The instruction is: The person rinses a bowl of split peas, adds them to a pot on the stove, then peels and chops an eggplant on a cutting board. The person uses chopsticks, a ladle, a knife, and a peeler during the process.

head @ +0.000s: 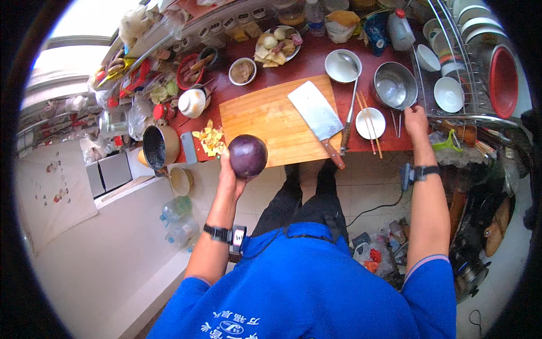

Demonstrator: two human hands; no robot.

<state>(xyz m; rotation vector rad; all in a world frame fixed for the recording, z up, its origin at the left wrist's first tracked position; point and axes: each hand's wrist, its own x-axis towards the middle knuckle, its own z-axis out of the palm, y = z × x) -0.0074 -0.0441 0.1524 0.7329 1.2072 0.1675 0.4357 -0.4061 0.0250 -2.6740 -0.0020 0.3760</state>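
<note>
A round, dark purple eggplant (248,156) rests in my left hand (231,171), over the front left corner of a wooden cutting board (264,123). My right hand (416,123) grips the near rim of a stainless steel bowl (394,86), whose inside is shiny. Across the board's right side lies a cleaver (315,111), its wooden handle (333,154) jutting past the front edge. Left of the board is a pile of chopped yellowish pieces (210,139). Between the board and my right hand stands a small white bowl (370,123) with chopsticks (366,112) across it.
A ladle (349,114) leans in a white enamel bowl (343,66). Behind the board are a plate of vegetables (278,45) and a bowl of brown food (242,71). A phone (189,147) and a saucepan (160,146) sit left; a wire dish rack (457,55) stands right.
</note>
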